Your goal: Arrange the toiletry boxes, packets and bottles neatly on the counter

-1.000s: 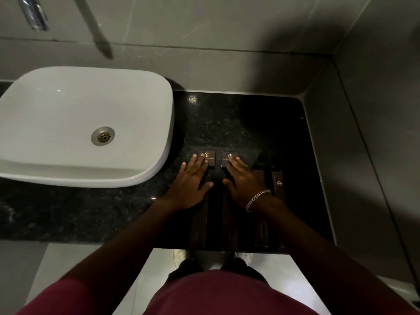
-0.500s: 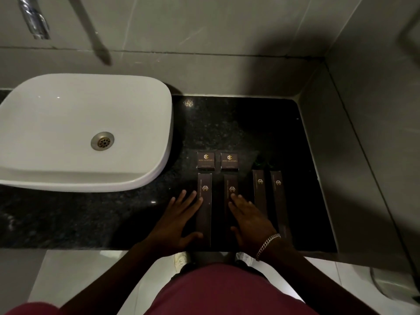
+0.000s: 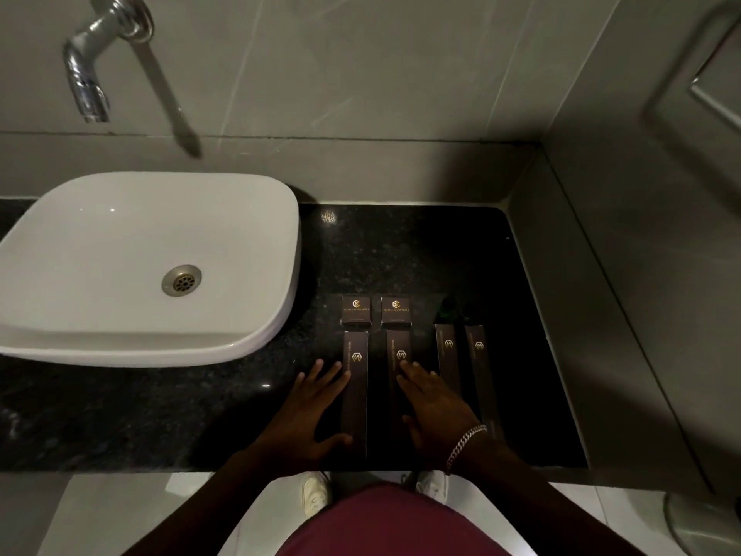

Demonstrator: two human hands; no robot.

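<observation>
Two small square dark boxes [image 3: 355, 310] [image 3: 395, 311] sit side by side on the black counter [image 3: 401, 250]. In front of them lie several long dark boxes in a row: one [image 3: 355, 391], a second [image 3: 397, 355], and two more at the right [image 3: 447, 351] [image 3: 479, 363]. My left hand [image 3: 312, 411] lies flat with fingers spread against the left side of the first long box. My right hand [image 3: 433, 407] rests flat on top of the second long box, covering its near half. Two dark green bottles [image 3: 448, 309] stand dimly behind the right boxes.
A white basin [image 3: 120, 266] fills the counter's left side, with a chrome tap [image 3: 92, 66] on the wall above it. Grey tiled walls close off the back and the right. The counter's front edge runs just under my wrists; floor and my shoes show below.
Both hands came back from the two small square boxes to the long boxes nearer the front edge. In the last half second they hardly moved. The view tilted up.
</observation>
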